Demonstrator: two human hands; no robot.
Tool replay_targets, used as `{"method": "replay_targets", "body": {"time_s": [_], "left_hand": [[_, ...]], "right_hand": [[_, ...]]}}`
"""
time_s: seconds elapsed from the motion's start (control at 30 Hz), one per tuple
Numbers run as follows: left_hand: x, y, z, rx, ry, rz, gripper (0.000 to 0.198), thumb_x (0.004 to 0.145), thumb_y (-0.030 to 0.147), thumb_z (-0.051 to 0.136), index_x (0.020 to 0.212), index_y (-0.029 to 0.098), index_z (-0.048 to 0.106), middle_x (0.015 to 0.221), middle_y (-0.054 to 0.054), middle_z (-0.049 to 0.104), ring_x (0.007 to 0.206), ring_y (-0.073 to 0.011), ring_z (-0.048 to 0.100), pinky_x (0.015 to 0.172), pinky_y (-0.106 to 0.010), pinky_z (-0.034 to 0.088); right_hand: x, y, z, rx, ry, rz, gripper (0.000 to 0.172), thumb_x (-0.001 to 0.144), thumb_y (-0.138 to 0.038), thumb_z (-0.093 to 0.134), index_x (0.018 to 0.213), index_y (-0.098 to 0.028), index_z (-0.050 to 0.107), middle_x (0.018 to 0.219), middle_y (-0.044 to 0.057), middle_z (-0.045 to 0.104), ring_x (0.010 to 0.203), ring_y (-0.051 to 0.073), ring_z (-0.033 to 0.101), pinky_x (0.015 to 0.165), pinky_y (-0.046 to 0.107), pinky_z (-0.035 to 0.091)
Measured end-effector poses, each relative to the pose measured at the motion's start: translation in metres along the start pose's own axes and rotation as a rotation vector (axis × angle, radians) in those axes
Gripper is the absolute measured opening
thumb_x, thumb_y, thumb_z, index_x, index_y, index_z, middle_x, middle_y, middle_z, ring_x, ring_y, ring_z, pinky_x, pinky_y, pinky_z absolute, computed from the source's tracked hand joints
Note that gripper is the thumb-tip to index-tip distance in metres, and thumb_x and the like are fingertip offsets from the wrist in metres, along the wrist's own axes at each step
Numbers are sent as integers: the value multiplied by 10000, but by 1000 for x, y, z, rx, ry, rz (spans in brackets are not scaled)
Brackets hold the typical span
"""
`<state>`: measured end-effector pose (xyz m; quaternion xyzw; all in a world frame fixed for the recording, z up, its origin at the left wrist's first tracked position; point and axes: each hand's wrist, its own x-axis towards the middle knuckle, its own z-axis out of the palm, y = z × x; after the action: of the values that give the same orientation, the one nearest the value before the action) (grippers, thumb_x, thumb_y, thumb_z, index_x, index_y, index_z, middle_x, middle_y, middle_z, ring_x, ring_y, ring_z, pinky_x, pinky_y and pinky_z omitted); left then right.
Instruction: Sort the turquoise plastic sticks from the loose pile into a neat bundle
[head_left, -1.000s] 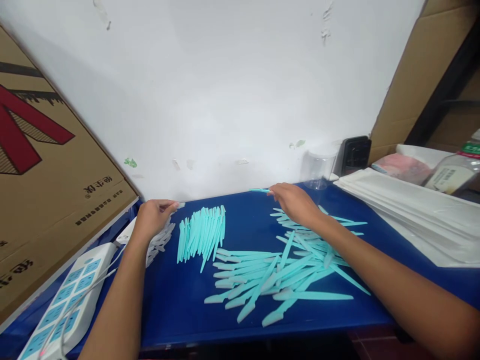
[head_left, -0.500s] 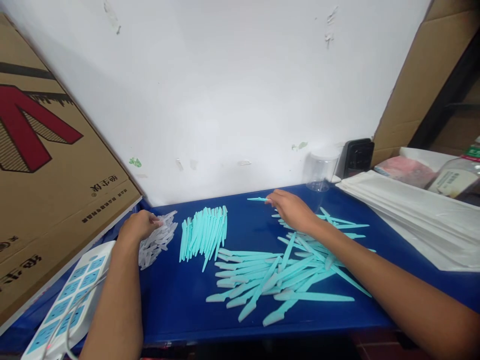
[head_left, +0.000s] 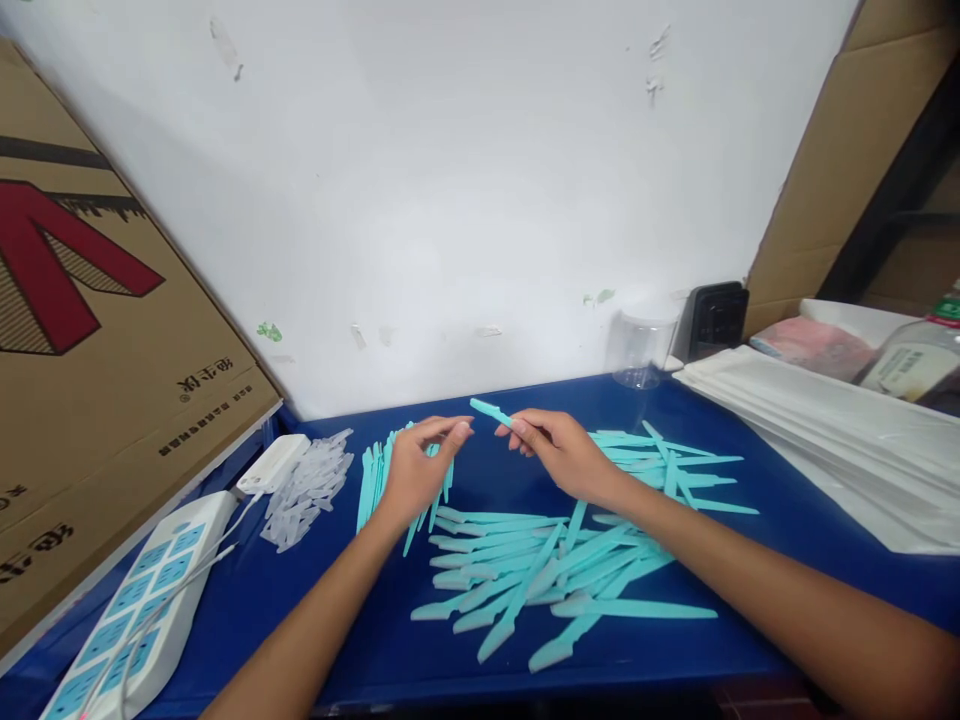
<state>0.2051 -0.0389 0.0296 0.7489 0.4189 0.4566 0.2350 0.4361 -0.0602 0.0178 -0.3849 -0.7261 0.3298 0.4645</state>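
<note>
Between the fingertips of my right hand (head_left: 551, 450) is a turquoise eyebrow razor (head_left: 489, 410), its head end pointing left above the table. My left hand (head_left: 424, 465) faces it a short gap away, thumb and fingers pinched; whatever they hold is too small to make out. Behind my left hand a neat row of turquoise razors (head_left: 371, 485) is partly hidden. A looser pile of razors (head_left: 517, 570) lies in front and under my right forearm. Farther left is a heap of small clear plastic caps (head_left: 311, 490).
A white power strip (head_left: 142, 610) and a white charger-like block (head_left: 274, 462) with cables lie at left, beside a large cardboard box (head_left: 97, 300). At right are a clear jar (head_left: 645, 350), a black object (head_left: 718, 318), stacked white sheets (head_left: 802, 440) and a bottle (head_left: 911, 355).
My left hand has moved right from the clear caps, uncovering the white block. My right hand has brought the razor left and slightly nearer, so the two hands are now close together.
</note>
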Motion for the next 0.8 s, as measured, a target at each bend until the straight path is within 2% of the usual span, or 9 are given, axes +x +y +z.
{"method": "replay_targets", "body": {"time_s": [0.07, 0.13, 0.27, 0.4, 0.5, 0.6, 0.8], "left_hand": [[-9, 11, 17, -117, -33, -2, 305, 957, 430, 610, 978, 194, 803, 1011, -72, 782, 935, -219, 704, 812, -299, 523], [-13, 17, 22, -167, -45, 8, 297, 962, 411, 608, 949, 190, 804, 976, -72, 781, 919, -220, 702, 813, -303, 520], [-13, 21, 16, -177, -8, -16, 309, 936, 418, 646, 787, 186, 785, 878, -62, 775, 936, -238, 706, 826, -301, 517], [-10, 25, 12, -229, -56, -88, 340, 929, 450, 642, 762, 182, 767, 846, -60, 767, 884, -234, 696, 817, -307, 516], [-10, 28, 13, -271, -94, -123, 325, 920, 451, 654, 814, 172, 782, 891, -74, 771, 860, -224, 687, 810, -306, 520], [-10, 26, 14, -342, -126, -138, 295, 899, 436, 689, 935, 164, 795, 1028, -94, 773, 845, -211, 692, 808, -309, 539], [-10, 19, 14, -397, -125, -171, 269, 874, 411, 725, 894, 152, 795, 1211, -123, 735, 1055, -268, 692, 920, -336, 543]], "right_hand": [[-3, -7, 6, -7, -13, -7, 371, 1052, -385, 451, 835, -180, 671, 828, 36, 672, 736, 162, 588, 683, 275, 447], [-7, -12, 11, -30, -15, -28, 375, 1054, -360, 453, 787, -180, 645, 817, 30, 660, 746, 158, 583, 698, 274, 434], [-11, -15, 18, -96, -37, -88, 366, 1064, -325, 436, 782, -187, 625, 826, 23, 645, 786, 162, 589, 747, 284, 428], [-13, -13, 20, -189, -44, -129, 357, 1071, -327, 418, 812, -195, 624, 805, 22, 622, 763, 166, 576, 736, 293, 417], [-14, -14, 19, -231, -54, -142, 342, 1070, -319, 424, 832, -195, 636, 796, 23, 615, 752, 166, 572, 712, 290, 404], [-15, -17, 20, -242, -57, -149, 328, 1068, -299, 435, 832, -193, 638, 785, 15, 606, 748, 159, 571, 698, 279, 391], [-13, -15, 20, -279, -68, -140, 349, 1063, -321, 450, 764, -192, 573, 727, -2, 547, 671, 147, 501, 638, 279, 357]]}}
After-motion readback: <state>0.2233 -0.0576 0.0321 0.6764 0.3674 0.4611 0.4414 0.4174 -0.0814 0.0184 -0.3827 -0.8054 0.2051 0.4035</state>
